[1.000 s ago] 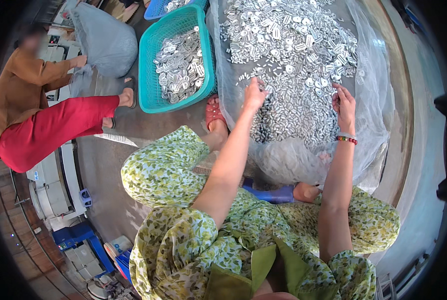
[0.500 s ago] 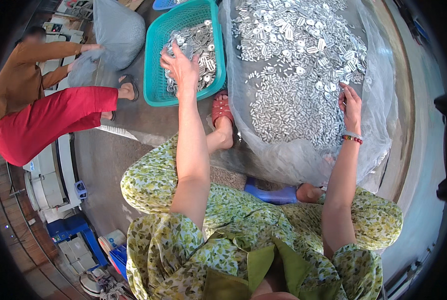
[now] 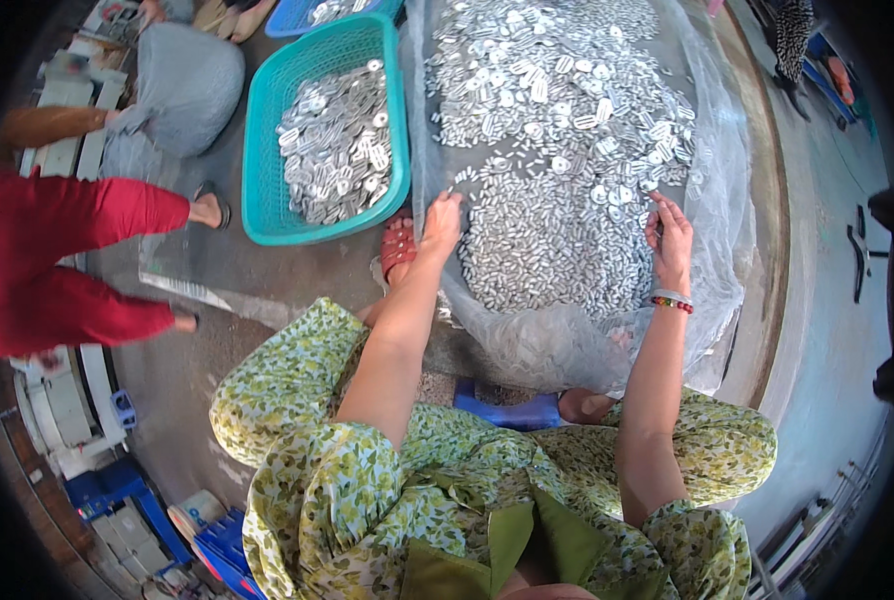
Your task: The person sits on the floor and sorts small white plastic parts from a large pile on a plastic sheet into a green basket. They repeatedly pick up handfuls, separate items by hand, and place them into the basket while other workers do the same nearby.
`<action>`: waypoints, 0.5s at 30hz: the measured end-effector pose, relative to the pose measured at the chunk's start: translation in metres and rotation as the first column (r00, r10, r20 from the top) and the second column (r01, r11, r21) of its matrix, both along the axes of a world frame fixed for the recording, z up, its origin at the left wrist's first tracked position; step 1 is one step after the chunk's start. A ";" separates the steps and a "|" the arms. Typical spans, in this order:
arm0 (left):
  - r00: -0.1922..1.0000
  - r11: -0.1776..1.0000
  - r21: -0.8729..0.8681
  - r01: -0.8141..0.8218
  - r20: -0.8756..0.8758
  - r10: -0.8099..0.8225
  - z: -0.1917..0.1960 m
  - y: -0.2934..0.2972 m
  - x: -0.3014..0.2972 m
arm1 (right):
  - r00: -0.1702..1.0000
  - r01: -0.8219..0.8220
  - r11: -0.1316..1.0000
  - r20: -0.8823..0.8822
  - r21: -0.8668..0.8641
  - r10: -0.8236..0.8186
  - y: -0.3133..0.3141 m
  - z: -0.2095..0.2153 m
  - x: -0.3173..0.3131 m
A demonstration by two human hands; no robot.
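Note:
My left hand [image 3: 441, 226] is at the left edge of a heap of small silver metal slugs [image 3: 557, 245], its thumb and fingers pinched together. Any piece between those fingertips is too small to make out. On the heap's right side my right hand [image 3: 673, 238] has its fingers curled together beside several shiny round metal discs [image 3: 619, 197]; what it holds, if anything, is hidden. Farther up the pile, flat slotted metal plates [image 3: 540, 90] lie mixed with slugs. A teal plastic basket [image 3: 252, 180] to the left holds many similar flat plates [image 3: 342, 140].
Clear plastic sheeting [image 3: 719, 170] lies under the pile and bunches up along its near edge. A blue basket [image 3: 287, 18] stands behind the teal one. At the left, a person in red trousers [image 3: 87, 225] is by a filled grey plastic sack [image 3: 189, 85].
My left hand has moved from above the teal basket right and down to the slug heap, its spread fingers now pinched. My right hand stays by the discs. The view has shifted slightly.

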State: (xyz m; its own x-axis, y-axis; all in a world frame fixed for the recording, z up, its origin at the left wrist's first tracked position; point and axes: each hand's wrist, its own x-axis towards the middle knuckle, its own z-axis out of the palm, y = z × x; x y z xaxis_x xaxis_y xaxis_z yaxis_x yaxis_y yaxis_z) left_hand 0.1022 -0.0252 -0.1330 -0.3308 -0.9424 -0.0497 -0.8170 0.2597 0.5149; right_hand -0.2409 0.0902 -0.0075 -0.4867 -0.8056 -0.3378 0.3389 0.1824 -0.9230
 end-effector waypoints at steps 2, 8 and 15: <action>0.999 0.998 0.054 -0.009 0.050 0.006 0.001 -0.006 -0.003 | 0.999 0.020 0.999 -0.027 0.025 -0.019 0.003 -0.003 -0.005; 0.986 0.997 0.072 -0.041 0.166 0.029 0.015 -0.014 -0.005 | 0.999 0.046 0.999 0.019 0.003 -0.046 0.002 -0.007 -0.010; 0.707 0.853 0.372 0.366 0.484 -0.515 0.150 -0.020 0.024 | 0.977 0.214 0.977 -0.029 0.023 -0.213 0.009 -0.021 -0.030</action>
